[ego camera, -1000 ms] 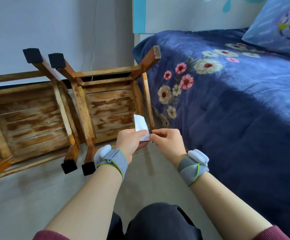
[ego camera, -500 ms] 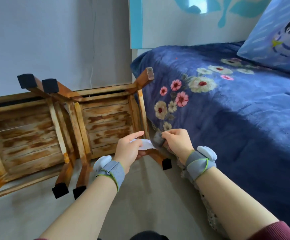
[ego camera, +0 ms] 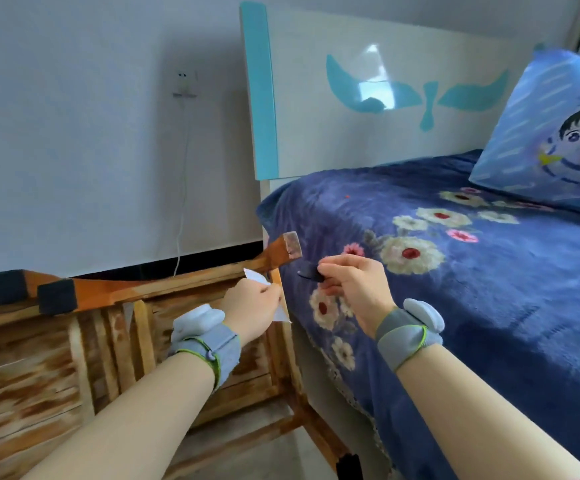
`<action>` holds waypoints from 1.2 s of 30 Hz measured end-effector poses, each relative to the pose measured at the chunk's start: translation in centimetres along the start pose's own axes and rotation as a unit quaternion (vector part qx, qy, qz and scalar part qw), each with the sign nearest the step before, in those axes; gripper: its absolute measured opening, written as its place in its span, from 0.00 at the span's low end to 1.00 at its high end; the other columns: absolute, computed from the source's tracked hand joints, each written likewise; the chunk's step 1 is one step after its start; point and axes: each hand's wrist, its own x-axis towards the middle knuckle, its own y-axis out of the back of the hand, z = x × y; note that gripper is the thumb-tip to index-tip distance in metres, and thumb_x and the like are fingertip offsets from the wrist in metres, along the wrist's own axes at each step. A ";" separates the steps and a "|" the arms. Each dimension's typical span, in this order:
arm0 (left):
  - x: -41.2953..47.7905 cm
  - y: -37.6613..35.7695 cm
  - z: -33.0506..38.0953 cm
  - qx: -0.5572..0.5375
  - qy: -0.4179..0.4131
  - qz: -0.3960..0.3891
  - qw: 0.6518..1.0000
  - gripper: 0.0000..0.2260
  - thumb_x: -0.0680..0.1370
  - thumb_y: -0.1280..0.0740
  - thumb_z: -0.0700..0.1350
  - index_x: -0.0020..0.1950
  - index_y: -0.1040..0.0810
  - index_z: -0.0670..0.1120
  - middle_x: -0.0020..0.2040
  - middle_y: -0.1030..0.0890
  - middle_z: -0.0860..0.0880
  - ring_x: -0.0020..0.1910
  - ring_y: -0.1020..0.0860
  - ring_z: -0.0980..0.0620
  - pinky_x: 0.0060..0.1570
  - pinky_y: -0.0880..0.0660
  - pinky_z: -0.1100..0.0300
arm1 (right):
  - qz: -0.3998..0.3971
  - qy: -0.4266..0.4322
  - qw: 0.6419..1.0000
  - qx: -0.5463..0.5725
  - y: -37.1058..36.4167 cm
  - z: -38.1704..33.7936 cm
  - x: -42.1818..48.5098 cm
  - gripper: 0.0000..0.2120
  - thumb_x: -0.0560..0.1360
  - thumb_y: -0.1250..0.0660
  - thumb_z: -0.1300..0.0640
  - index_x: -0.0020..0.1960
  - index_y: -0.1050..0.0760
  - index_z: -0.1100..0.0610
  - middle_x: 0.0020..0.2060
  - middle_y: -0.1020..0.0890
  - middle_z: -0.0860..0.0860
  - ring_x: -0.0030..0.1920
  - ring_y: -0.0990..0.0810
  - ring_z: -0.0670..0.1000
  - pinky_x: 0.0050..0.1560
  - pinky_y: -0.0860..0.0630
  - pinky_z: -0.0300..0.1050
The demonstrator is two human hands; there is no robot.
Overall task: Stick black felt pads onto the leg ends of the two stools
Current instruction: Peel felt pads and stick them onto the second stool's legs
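Pad (ego camera: pixel 311 273) now higher, between right fingers (ego camera: pixel 342 264)

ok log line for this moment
right hand: pinches felt pad near bare leg end | left hand: holds white paper | felt pad: not yet stuck

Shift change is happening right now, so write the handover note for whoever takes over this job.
Left hand: grip on the white backing paper.
Right hand: pinches a black felt pad, close beside the bare leg end next to the bed.
Both stools lie on their sides.
Done: three padded leg ends in view.
Left: stick this pad on the bare end, then check the leg ends that are out of view.
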 end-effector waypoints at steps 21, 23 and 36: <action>5.4 -1.1 2.1 -0.043 -0.101 0.183 0.977 0.13 0.77 0.34 0.51 0.46 0.15 0.44 0.43 0.16 0.44 0.45 0.21 0.43 0.46 0.23 0.51 | 0.008 0.022 1.000 0.009 -3.0 2.0 5.3 0.02 0.72 0.29 0.60 0.40 0.19 0.57 0.36 0.19 0.51 0.37 0.23 0.45 0.39 0.26 0.36; 5.6 -1.2 2.1 -0.048 -0.099 0.182 0.977 0.13 0.77 0.34 0.51 0.46 0.15 0.44 0.42 0.16 0.44 0.44 0.21 0.43 0.45 0.23 0.52 | 0.010 0.020 1.000 0.010 -3.0 2.0 5.4 0.02 0.72 0.29 0.60 0.41 0.19 0.58 0.37 0.18 0.52 0.38 0.22 0.46 0.39 0.25 0.36; 6.1 -0.6 2.0 -0.068 -0.090 0.130 0.985 0.15 0.76 0.34 0.52 0.31 0.20 0.47 0.28 0.23 0.50 0.34 0.24 0.48 0.35 0.29 0.58 | 0.017 0.046 0.998 -0.041 -3.1 1.5 6.1 0.10 0.72 0.28 0.52 0.39 0.20 0.59 0.35 0.18 0.54 0.37 0.22 0.47 0.38 0.27 0.38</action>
